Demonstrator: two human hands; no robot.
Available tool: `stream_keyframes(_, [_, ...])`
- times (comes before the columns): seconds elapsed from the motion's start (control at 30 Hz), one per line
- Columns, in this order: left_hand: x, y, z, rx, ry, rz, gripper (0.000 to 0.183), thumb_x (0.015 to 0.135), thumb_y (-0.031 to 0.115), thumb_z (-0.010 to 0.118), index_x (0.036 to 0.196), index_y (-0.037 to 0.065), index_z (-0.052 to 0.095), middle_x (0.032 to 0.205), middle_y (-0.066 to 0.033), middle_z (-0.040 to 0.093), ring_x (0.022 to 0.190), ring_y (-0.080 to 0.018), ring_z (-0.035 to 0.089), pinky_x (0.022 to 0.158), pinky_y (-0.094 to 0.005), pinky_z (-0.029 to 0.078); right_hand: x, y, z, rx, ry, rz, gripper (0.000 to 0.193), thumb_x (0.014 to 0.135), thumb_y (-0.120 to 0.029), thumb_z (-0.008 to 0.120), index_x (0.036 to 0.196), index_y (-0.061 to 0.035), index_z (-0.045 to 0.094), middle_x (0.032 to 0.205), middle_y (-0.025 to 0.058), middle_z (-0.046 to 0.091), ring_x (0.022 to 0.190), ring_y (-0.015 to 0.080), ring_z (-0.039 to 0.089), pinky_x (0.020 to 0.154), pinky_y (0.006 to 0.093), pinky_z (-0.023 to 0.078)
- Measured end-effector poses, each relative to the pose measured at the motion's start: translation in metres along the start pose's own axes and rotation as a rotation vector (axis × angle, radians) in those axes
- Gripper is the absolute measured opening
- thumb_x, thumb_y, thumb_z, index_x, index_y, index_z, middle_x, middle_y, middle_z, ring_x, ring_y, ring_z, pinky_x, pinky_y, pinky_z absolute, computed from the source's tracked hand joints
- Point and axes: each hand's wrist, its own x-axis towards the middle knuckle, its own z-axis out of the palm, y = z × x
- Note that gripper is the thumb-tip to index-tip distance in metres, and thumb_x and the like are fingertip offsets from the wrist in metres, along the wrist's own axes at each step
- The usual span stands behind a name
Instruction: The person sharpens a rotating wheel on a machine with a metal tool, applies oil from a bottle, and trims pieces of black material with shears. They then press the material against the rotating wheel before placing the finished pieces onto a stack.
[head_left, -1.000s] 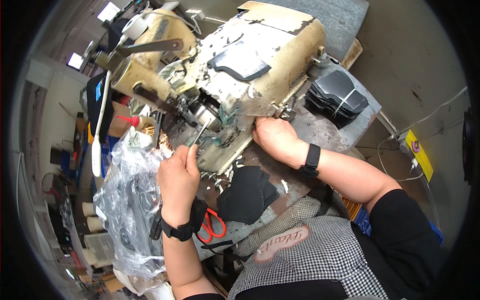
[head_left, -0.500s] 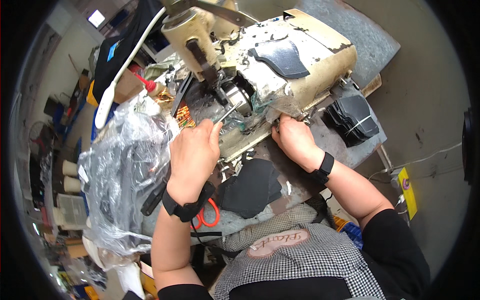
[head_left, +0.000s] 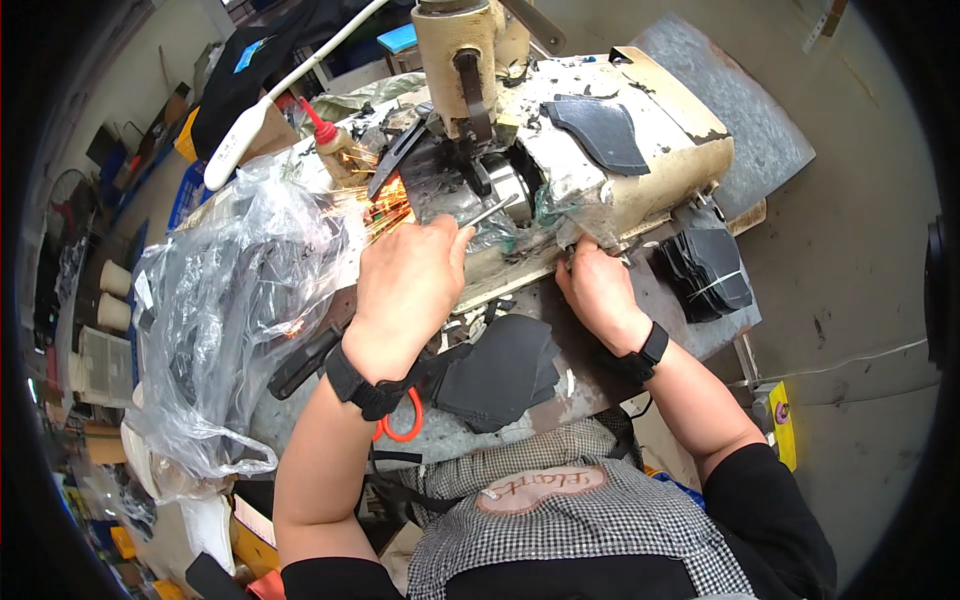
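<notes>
My left hand (head_left: 412, 280) is closed around a thin metal rod (head_left: 492, 212), whose tip reaches the shiny round metal cylinder (head_left: 506, 186) of an off-white machine (head_left: 655, 185). Orange sparks (head_left: 388, 208) spray out left of the cylinder, beyond my left hand. My right hand (head_left: 602, 295) is at the machine's front lower edge, fingers bent and pressed together beside a scrap of cloudy plastic film (head_left: 590, 222). What those fingers grip is hidden. Between my forearms lies a stack of black cut pieces (head_left: 498, 375), with orange-handled scissors (head_left: 405, 420) partly under my left wrist.
Crumpled clear plastic bags (head_left: 235, 300) cover the left side. A red-tipped bottle (head_left: 328, 140) stands near the sparks, under a white lamp (head_left: 238, 145). One black piece (head_left: 605, 135) lies on the machine; a tied black bundle (head_left: 708, 275) sits at right. Dark scraps litter the machine.
The whole view has shifted, with the machine head now farther right. Sparks spread wider past my left hand. Both hands keep their places at the machine, and the rod stays by the cylinder.
</notes>
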Motion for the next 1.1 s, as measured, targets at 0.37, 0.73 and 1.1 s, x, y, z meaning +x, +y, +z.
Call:
stream_keyframes(0.37, [0.0, 0.0013, -0.0012, -0.016, -0.046, -0.03, 0.029, 0.092, 0.029, 0.056, 0.078, 0.004, 0.061, 0.066, -0.0207, 0.061, 0.069, -0.0411, 0.062, 0.063, -0.0493, 0.049, -0.0006, -0.0021, -0.0016, -0.021, -0.001, -0.007, 0.03, 0.087, -0.021, 0.056, 0.092, 0.0072, 0.048, 0.075, 0.0275, 0.063, 0.07, 0.0441, 0.064, 0.065, 0.0499, 0.053])
stream_keyframes(0.73, [0.0004, -0.0003, 0.0019, -0.006, -0.025, -0.01, 0.03, 0.092, 0.029, 0.056, 0.078, 0.004, 0.061, 0.066, -0.0212, 0.061, 0.069, -0.0414, 0.061, 0.062, -0.0496, 0.049, -0.0006, -0.0008, -0.0015, -0.02, 0.015, -0.01, 0.03, 0.087, -0.021, 0.056, 0.094, 0.0074, 0.046, 0.072, 0.0272, 0.063, 0.068, 0.0451, 0.063, 0.065, 0.0511, 0.052])
stream_keyframes(1.1, [-0.0002, 0.0004, 0.0012, 0.001, -0.022, -0.01, 0.03, 0.092, 0.03, 0.055, 0.078, 0.005, 0.061, 0.066, -0.0206, 0.061, 0.068, -0.0406, 0.062, 0.062, -0.049, 0.049, -0.0002, 0.0011, 0.002, -0.054, 0.03, -0.023, 0.034, 0.085, -0.019, 0.061, 0.093, 0.0094, 0.045, 0.069, 0.0269, 0.061, 0.066, 0.0437, 0.063, 0.062, 0.0484, 0.053])
